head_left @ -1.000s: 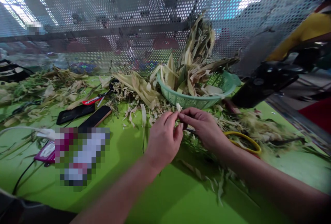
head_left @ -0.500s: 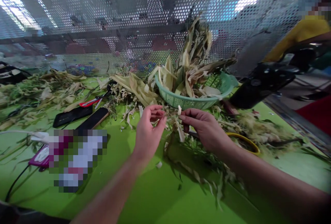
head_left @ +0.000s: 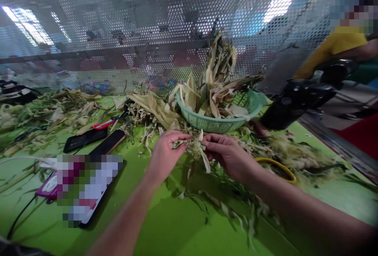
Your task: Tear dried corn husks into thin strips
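Note:
My right hand (head_left: 228, 151) is closed, with thumb and fingertips pinching a thin pale strip of corn husk (head_left: 206, 161). One end of that strip pokes up above the fingertips and the other hangs down. Just across from it, my left hand (head_left: 168, 151) is held with thumb and fingers apart, and no held thing shows between them. Both hands hover in front of a green plastic basket (head_left: 201, 123) heaped with dried corn husks (head_left: 217, 86). A yellow loop (head_left: 277, 164) shows beyond my right forearm, which hides part of it.
Husk scraps (head_left: 59, 110) cover the left back of the green table (head_left: 171, 228). Two dark phones (head_left: 85, 140), a red-handled cutter (head_left: 104, 123) and a purple cabled device (head_left: 49, 187) lie left. At right stand a black object (head_left: 291, 100) and a person in yellow (head_left: 339, 49). Perforated metal (head_left: 141, 31) rises behind.
My left hand has moved slightly left and its fingers have come closer to the thumb. The right hand still pinches the husk strip. The whole view has tilted up a little.

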A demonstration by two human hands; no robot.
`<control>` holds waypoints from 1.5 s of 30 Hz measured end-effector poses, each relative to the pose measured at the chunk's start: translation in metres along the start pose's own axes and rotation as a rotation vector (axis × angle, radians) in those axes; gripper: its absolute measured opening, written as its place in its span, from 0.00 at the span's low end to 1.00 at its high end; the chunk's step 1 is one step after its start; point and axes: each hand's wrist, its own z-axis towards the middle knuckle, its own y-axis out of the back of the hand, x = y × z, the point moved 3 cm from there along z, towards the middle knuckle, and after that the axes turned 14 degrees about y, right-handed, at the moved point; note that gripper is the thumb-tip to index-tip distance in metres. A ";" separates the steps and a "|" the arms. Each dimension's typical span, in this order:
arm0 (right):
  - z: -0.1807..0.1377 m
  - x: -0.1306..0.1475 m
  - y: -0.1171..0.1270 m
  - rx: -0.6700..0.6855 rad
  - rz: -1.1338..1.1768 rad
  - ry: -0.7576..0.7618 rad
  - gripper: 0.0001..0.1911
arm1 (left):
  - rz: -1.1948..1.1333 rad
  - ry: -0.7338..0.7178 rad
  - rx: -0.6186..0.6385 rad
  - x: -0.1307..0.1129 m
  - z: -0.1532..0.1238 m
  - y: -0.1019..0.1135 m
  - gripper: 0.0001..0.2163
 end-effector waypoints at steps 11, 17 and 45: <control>-0.001 -0.004 -0.006 0.027 0.053 -0.046 0.12 | -0.159 -0.160 0.037 -0.010 -0.007 -0.011 0.04; -0.002 -0.007 -0.006 0.030 0.077 -0.065 0.13 | -0.491 0.083 0.222 0.001 -0.006 -0.021 0.06; 0.006 0.024 0.004 0.329 -0.732 0.108 0.15 | -0.240 0.286 0.243 0.016 -0.003 -0.027 0.07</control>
